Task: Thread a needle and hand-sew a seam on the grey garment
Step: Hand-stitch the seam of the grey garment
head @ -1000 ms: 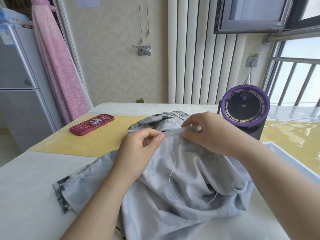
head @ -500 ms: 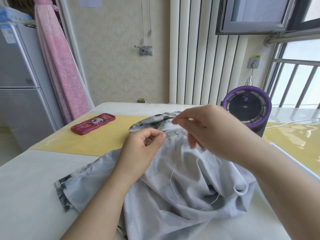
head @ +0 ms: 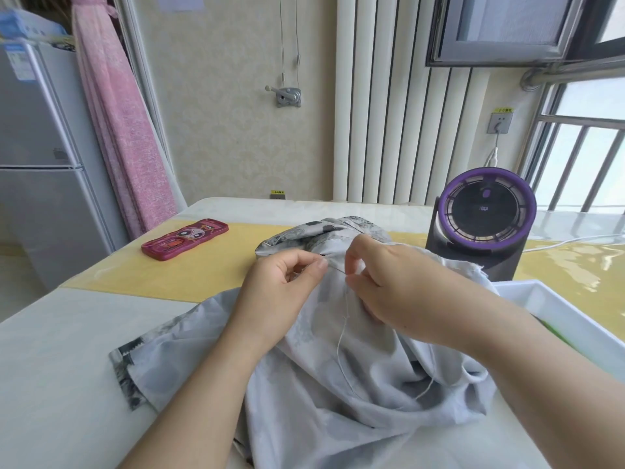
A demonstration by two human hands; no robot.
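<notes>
table [head: 67,367] | left hand [head: 280,292], right hand [head: 399,292] pinch grey garment [head: 338,418] | fan display [head: 484,208] blurred

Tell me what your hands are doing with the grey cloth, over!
Left hand pinches fold of grey garment. Right hand pinches white thread at the seam; needle too small to see. Nothing blocking the seam.

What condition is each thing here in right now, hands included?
left hand: pinches the seam fold.
right hand: pinches the thread at the seam.
grey garment: crumpled on the table, seam edge lifted.
thread: slack, trailing below the right hand.
pink case: closed, lying flat.
fan: upright; spinning unclear.
</notes>
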